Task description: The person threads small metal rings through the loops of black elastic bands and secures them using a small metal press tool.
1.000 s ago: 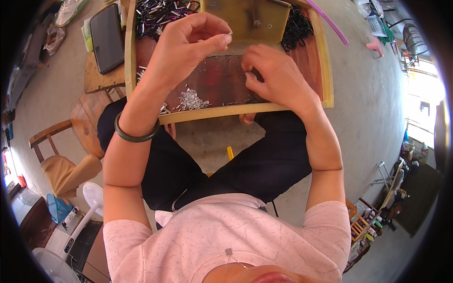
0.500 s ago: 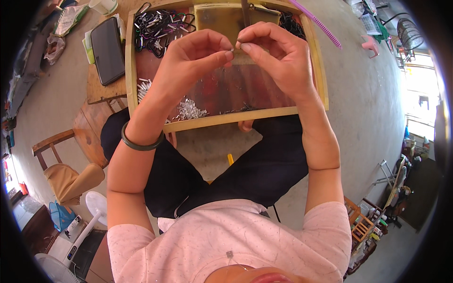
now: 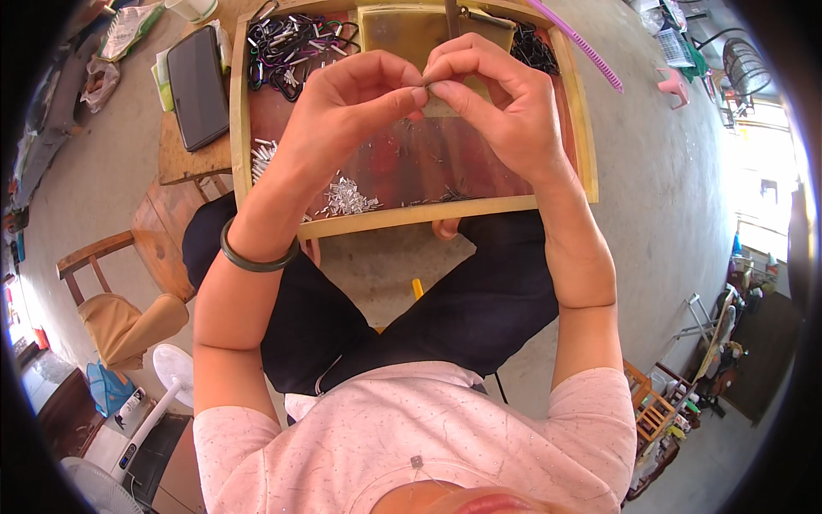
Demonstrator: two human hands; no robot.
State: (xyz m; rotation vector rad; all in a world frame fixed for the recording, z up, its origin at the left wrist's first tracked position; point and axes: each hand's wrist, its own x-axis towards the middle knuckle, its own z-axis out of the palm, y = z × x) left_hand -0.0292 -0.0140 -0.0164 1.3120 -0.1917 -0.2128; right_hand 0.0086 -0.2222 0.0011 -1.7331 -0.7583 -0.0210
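Note:
My left hand (image 3: 364, 92) and my right hand (image 3: 507, 96) meet fingertip to fingertip over the far half of a wood-framed tray (image 3: 428, 209). Each has thumb and forefinger pinched together; whatever sits between them is too small to make out. Inside the tray, dark carabiners (image 3: 295, 51) with silver gates are heaped at the far left, and more black ones (image 3: 533, 51) lie at the far right. Small silver metal pins (image 3: 348, 198) form a pile near the front left. Some tiny dark pieces (image 3: 445, 196) lie along the front edge.
A yellowish block (image 3: 394, 32) with a dark upright bar (image 3: 451, 19) stands at the tray's far side. Left of the tray, a large phone (image 3: 198, 90) rests on a wooden surface. A purple coiled strip (image 3: 591, 60) sticks out past the right corner. A fan (image 3: 174, 370) stands lower left.
My right fingertips have moved slightly left and now touch my left fingertips; a small gap showed between them before. The tray's contents look the same.

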